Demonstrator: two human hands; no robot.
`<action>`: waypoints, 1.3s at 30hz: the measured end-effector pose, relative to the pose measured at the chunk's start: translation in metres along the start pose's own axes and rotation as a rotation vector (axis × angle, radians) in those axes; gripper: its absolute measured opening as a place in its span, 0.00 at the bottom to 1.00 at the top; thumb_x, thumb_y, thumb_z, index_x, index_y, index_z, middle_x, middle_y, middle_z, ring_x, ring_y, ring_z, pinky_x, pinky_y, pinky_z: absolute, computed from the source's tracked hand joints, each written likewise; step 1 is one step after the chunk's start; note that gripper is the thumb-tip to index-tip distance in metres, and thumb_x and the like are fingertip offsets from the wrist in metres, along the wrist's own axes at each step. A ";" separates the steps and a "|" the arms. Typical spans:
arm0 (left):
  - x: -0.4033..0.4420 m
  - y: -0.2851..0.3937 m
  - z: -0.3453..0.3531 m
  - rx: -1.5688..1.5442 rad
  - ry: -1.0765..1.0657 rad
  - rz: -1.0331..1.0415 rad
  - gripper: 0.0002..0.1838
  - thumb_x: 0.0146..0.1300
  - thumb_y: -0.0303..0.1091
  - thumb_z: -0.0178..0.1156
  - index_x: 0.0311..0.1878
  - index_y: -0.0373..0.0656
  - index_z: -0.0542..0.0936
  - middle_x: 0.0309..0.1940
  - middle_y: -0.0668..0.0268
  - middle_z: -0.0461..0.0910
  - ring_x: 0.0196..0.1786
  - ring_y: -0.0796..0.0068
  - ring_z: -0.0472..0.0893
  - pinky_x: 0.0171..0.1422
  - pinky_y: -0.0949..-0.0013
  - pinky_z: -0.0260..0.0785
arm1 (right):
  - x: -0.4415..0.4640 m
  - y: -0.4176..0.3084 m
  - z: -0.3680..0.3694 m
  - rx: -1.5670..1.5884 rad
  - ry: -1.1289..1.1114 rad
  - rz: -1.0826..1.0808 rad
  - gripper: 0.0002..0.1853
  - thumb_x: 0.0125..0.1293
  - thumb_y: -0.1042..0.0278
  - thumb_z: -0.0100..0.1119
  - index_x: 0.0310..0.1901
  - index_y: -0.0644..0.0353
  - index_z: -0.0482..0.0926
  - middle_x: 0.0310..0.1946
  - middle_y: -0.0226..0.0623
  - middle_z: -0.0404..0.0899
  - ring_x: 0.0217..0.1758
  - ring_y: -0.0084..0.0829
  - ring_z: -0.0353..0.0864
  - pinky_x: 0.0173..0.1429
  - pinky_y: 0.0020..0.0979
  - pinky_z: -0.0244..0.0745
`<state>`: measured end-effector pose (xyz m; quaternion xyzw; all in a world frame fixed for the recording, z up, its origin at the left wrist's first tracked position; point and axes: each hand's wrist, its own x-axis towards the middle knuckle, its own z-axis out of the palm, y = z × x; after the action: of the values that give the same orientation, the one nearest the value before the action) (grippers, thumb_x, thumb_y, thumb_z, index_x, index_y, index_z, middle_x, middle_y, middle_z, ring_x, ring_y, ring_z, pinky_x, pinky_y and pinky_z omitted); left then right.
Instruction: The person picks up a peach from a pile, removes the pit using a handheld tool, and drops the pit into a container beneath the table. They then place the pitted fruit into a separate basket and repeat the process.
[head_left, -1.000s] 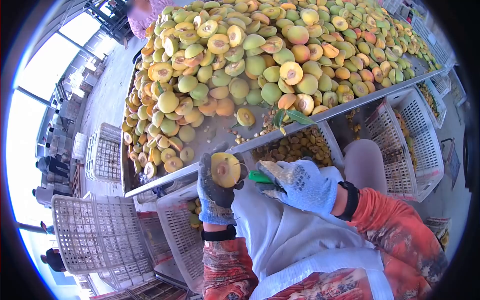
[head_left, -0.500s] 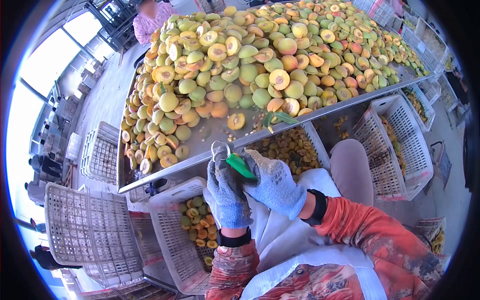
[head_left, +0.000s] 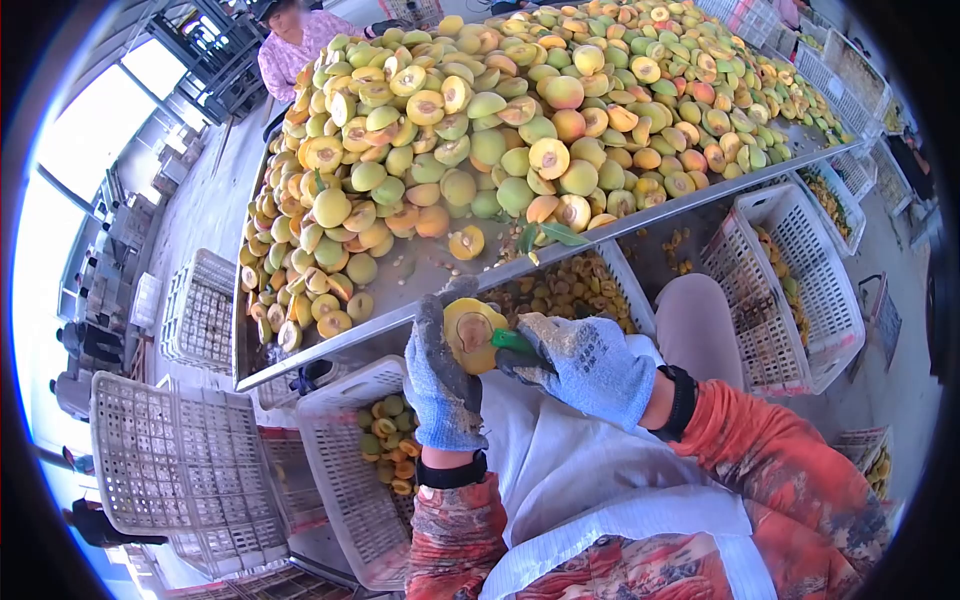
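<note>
The left hand (head_left: 442,385) points forward, fingers curled around a halved fruit (head_left: 470,335); the right hand (head_left: 598,368), angled inward, grips a green-handled tool (head_left: 513,342), its tip apparently hidden.

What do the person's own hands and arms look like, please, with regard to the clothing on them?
The left hand and right hand wear light blue gloves, partly dark grey and soiled at the fingers. Dark dots mark the back of the right one. A black band circles each wrist. The sleeves are orange-red with blotchy dark and pale patches.
</note>
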<state>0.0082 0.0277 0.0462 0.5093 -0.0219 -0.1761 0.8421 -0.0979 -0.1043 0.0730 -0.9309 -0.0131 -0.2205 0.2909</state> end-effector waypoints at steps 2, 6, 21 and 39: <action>0.000 -0.007 -0.009 0.075 -0.007 0.047 0.18 0.64 0.35 0.49 0.54 0.35 0.70 0.45 0.61 0.76 0.46 0.70 0.77 0.51 0.69 0.71 | -0.001 -0.001 0.000 -0.056 -0.091 0.058 0.21 0.56 0.54 0.59 0.44 0.61 0.73 0.28 0.44 0.78 0.27 0.44 0.79 0.29 0.37 0.73; -0.008 -0.005 -0.010 0.096 0.012 -0.004 0.20 0.59 0.29 0.54 0.55 0.34 0.69 0.45 0.60 0.77 0.47 0.70 0.77 0.52 0.71 0.69 | -0.003 -0.001 0.000 -0.040 -0.186 0.087 0.20 0.56 0.54 0.59 0.43 0.61 0.73 0.25 0.44 0.78 0.25 0.44 0.78 0.28 0.38 0.73; -0.042 0.001 0.017 0.046 0.069 0.111 0.18 0.57 0.28 0.53 0.51 0.33 0.71 0.45 0.59 0.74 0.41 0.73 0.75 0.43 0.73 0.71 | -0.004 0.005 0.006 0.292 -0.277 0.058 0.17 0.59 0.54 0.57 0.39 0.61 0.70 0.23 0.49 0.74 0.28 0.52 0.75 0.29 0.44 0.69; -0.024 0.001 0.031 0.433 0.146 0.349 0.11 0.60 0.22 0.52 0.46 0.31 0.76 0.39 0.60 0.79 0.41 0.75 0.78 0.47 0.75 0.70 | 0.003 -0.010 -0.013 0.353 -0.454 0.387 0.20 0.55 0.60 0.60 0.45 0.59 0.67 0.23 0.38 0.75 0.18 0.30 0.75 0.20 0.31 0.70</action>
<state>-0.0207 0.0095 0.0656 0.6773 -0.0855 0.0174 0.7305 -0.1016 -0.1033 0.0893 -0.8769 0.0613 0.0570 0.4733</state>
